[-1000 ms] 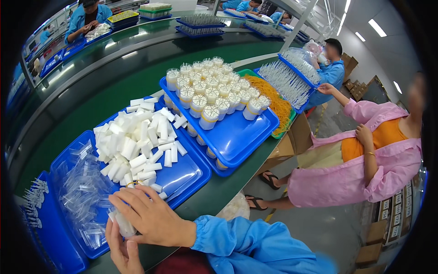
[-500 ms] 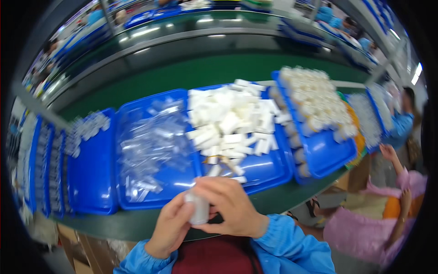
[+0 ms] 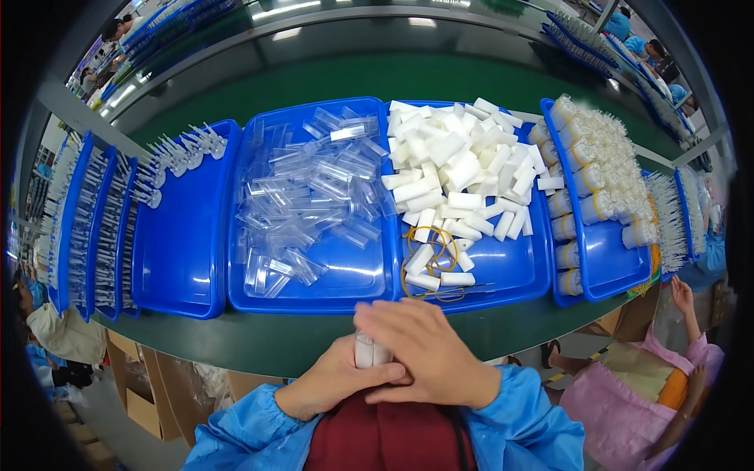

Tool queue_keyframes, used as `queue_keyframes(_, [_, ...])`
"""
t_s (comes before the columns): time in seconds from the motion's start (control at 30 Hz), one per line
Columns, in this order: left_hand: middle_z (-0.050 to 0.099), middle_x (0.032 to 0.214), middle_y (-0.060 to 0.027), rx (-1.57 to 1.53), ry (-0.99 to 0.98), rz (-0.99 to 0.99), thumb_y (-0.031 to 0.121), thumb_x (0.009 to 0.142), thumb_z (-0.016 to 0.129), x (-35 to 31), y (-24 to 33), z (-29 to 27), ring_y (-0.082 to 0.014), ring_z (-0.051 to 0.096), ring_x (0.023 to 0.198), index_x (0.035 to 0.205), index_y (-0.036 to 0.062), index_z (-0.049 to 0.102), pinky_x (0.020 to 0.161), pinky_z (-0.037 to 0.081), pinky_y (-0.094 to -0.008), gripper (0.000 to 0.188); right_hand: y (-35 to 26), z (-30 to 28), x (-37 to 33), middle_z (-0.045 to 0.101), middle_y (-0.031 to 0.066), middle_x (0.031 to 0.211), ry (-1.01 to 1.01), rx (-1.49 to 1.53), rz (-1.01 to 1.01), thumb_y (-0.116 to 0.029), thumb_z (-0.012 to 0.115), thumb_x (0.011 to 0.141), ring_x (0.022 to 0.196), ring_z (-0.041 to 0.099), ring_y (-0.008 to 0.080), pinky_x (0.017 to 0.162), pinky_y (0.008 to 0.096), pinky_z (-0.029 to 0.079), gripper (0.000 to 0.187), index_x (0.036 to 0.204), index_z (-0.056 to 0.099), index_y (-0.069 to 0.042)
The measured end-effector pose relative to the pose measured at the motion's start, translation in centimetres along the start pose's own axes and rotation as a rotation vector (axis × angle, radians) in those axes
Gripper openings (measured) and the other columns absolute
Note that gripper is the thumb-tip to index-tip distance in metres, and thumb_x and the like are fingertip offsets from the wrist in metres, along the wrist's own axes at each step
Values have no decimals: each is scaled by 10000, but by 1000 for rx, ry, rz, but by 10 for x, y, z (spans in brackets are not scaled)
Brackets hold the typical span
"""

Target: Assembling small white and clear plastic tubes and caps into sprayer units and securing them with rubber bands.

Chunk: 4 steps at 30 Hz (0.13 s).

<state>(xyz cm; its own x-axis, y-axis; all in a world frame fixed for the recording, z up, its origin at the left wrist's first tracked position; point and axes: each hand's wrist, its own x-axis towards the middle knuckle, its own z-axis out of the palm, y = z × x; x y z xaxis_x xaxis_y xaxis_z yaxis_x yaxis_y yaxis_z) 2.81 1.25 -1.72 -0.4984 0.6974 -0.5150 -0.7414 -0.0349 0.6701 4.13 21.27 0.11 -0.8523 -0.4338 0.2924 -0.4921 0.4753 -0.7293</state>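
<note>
My left hand (image 3: 334, 375) is closed around a short, whitish, rounded bundle (image 3: 367, 352), held upright near my chest. A line runs down the bundle's visible side. Over its top and far side lies my right hand (image 3: 436, 349), fingers pressed together and bent over it, hiding much of it. Beyond my hands, a blue tray (image 3: 345, 297) holds a heap of clear plastic sleeves (image 3: 318, 188). Beside it, another blue tray (image 3: 514, 275) carries piled white blocks (image 3: 463, 169), with yellow rubber bands (image 3: 430, 239) near its front.
On the right, a blue tray (image 3: 613, 271) bears banded whitish bundles (image 3: 601, 169) above more bundles. At left, clear small parts (image 3: 184, 153) lie in a blue tray (image 3: 177, 259), beside several tilted trays. Cardboard boxes (image 3: 153, 392) stand below. A person in pink (image 3: 609, 404) sits at right.
My view has shifted, so the trays appear lower and sharper. My right hand has moved further over the bundle's top, with its fingers straighter. The left hand keeps its hold.
</note>
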Motion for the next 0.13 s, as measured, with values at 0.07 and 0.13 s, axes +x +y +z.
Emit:
queue_keyframes(0.07, [692, 1050, -53, 241, 100, 101, 197, 924, 778, -2, 5, -3, -118, 669, 957, 1273, 21, 603, 842, 557, -277, 429, 11, -19, 3, 638, 115, 1332, 70, -2, 28, -318, 822, 802, 1198, 602, 327, 1055, 461, 406, 642, 1361, 613, -83])
queue_keyframes(0.13, [704, 1070, -73, 450, 206, 185, 221, 906, 799, -2, 8, -5, -123, 679, 952, 1271, 35, 609, 842, 558, -274, 452, 24, -27, 6, 646, 114, 1316, 137, -65, -3, -298, 833, 783, 1183, 609, 326, 1011, 444, 421, 611, 1323, 644, -85])
